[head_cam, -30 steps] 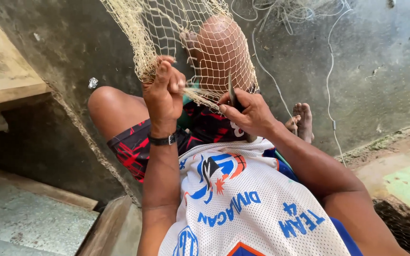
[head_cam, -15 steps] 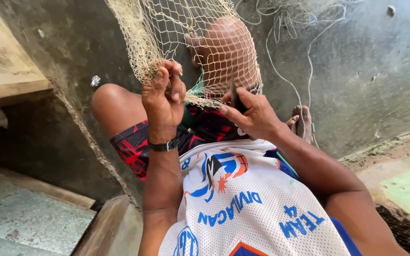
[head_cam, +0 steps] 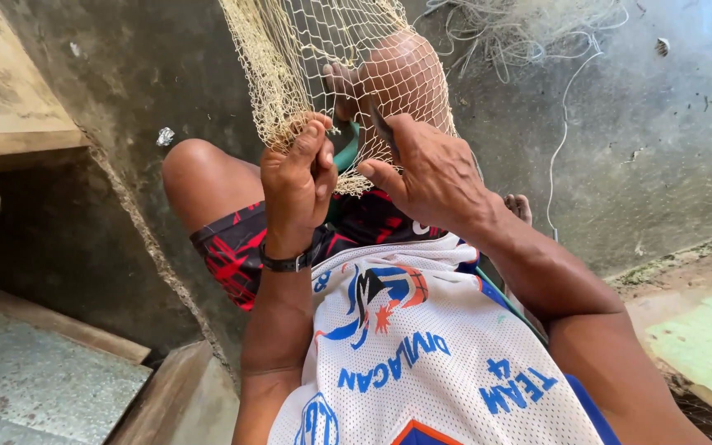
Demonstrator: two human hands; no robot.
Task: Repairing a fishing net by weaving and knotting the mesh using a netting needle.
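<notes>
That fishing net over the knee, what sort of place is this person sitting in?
Likely an outdoor yard or waterside work spot: rough stained concrete underfoot, a pale fishing net draped over the knee, and loose line trailing across the ground.

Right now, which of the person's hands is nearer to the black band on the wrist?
Left. The black wrist band sits directly below the left hand, on its own wrist. The right hand is off to the side, working at the net.

No packages, labels, signs or screens are anywhere here, only blue printed lettering across the person's white mesh jersey (head_cam: 422, 363).
</notes>
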